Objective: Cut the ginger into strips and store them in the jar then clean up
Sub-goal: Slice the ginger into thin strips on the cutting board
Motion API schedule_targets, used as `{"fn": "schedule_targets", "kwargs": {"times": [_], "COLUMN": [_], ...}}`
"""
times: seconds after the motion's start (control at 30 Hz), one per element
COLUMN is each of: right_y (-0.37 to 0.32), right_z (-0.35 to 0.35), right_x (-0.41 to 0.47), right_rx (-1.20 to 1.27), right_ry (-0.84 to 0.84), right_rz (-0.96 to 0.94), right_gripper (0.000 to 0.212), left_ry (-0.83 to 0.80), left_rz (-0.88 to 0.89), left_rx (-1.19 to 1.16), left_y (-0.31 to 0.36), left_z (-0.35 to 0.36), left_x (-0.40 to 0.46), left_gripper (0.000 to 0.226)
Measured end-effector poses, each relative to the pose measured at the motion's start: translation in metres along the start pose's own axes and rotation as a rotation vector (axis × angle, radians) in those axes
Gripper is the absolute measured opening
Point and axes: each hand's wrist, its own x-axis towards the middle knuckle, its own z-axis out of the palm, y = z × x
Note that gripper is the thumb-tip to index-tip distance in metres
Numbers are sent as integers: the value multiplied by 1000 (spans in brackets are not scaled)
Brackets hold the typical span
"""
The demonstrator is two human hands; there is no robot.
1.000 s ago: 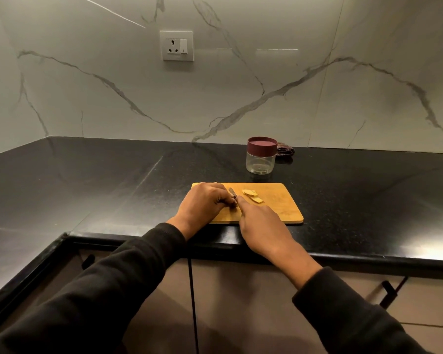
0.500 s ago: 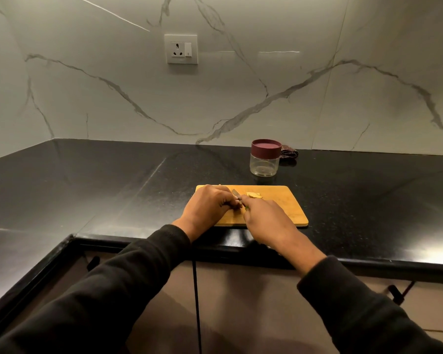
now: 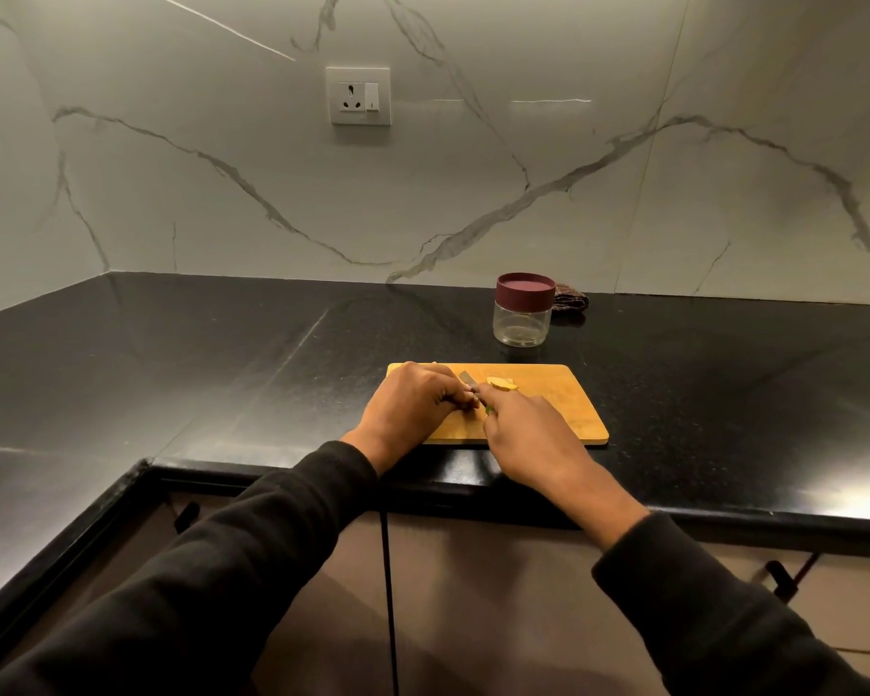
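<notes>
Marble-veined wall behind, bearing a white socket plate; black stone countertop running across the view and turning a corner at left; cabinet fronts below its edge. Wooden cutting board lying flat near the counter's front edge; both dark sleeves reaching onto it. Left hand on the board's left part, fingers curled down as if pinning something, though what lies under them cannot be told. Right hand just beside it, fingers wrapped round a knife, whose blade shows between the two hands. Glass jar with dark red lid on, standing behind the board, apart from it; a dark cloth just behind the jar. Pale ginger slices on the board, just beyond the right hand's fingertips.
</notes>
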Motion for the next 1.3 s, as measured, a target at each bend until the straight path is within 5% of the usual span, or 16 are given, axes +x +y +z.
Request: {"fn": "schedule_targets", "kwargs": {"times": [1.3], "right_y": [8], "right_z": [3], "right_x": [0], "right_rx": [-49], "right_ry": [14], "right_rz": [-42], "right_gripper": [48], "left_ry": [-18], "left_rz": [-25], "left_rx": [17], "left_y": [3], "left_z": [0], "left_x": [0], "left_gripper": [8]}}
